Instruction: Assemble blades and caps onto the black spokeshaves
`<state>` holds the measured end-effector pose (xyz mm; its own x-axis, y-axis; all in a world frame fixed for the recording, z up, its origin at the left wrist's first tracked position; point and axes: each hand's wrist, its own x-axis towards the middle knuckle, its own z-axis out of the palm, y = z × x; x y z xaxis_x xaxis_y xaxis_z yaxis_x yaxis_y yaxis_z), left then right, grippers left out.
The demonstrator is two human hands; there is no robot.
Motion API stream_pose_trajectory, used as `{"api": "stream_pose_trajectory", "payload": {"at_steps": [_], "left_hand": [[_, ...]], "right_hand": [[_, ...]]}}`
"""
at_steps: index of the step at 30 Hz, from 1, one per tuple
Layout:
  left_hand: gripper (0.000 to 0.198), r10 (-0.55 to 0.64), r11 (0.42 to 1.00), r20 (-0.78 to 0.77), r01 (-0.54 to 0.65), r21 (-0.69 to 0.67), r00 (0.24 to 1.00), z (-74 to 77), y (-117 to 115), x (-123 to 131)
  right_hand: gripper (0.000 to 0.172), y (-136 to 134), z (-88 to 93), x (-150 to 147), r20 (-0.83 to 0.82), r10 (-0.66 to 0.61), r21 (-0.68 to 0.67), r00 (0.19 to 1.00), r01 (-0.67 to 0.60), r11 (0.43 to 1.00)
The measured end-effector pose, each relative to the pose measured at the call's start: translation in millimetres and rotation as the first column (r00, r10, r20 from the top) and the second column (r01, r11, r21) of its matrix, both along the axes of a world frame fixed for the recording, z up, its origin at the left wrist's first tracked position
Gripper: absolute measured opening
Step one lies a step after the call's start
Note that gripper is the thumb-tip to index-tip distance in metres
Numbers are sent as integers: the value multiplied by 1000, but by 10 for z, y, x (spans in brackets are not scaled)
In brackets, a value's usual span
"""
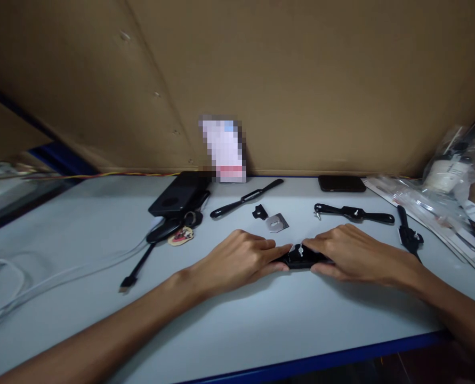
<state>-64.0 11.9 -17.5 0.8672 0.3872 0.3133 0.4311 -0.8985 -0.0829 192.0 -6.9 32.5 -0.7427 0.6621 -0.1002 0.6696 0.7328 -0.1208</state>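
A black two-handled tool with a silver screw at its middle lies low over the table, held from both ends. My left hand is closed on its left end, fingertips near the middle part. On the right end, my right hand pinches it between thumb and fingers. Just behind are a silver blade plate and a small black plate. A slim black handled frame lies farther back. To the right rest a similar black tool and another one, partly behind my right forearm.
On the left of the table are a black box, a black cable with a plug, a round tag and white cables. A phone lies at the back. Plastic bags fill the right corner; cardboard stands behind.
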Motion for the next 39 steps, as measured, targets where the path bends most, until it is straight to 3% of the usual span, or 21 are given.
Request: {"api": "stream_pose_trajectory", "payload": {"at_steps": [7,10,13,20,26,39], "left_hand": [[49,12,999,1,-12,-37,1000,-9,1,-8],[49,12,999,-4,-12,-36,1000,-11,2,-6],[49,12,1000,-7,-12,-5,1000,-7,-2,0],[50,-4,997,11,3,78,1000,-5,-23,7],[50,4,997,1,-4,71,1000,-1,-22,4],[48,8,999,-12,-7,49,1000,-11,-21,3]], "right_hand": [[20,31,42,83,-41,-42,-22,998,41,999],[11,48,46,101,-48,-85,17,995,86,996],[19,48,13,78,-57,-56,31,997,58,998],[19,-9,0,-24,-3,-40,28,999,40,999],[23,-33,66,-60,27,-58,-10,998,59,998],[21,-21,30,-32,9,-43,7,999,43,999]]}}
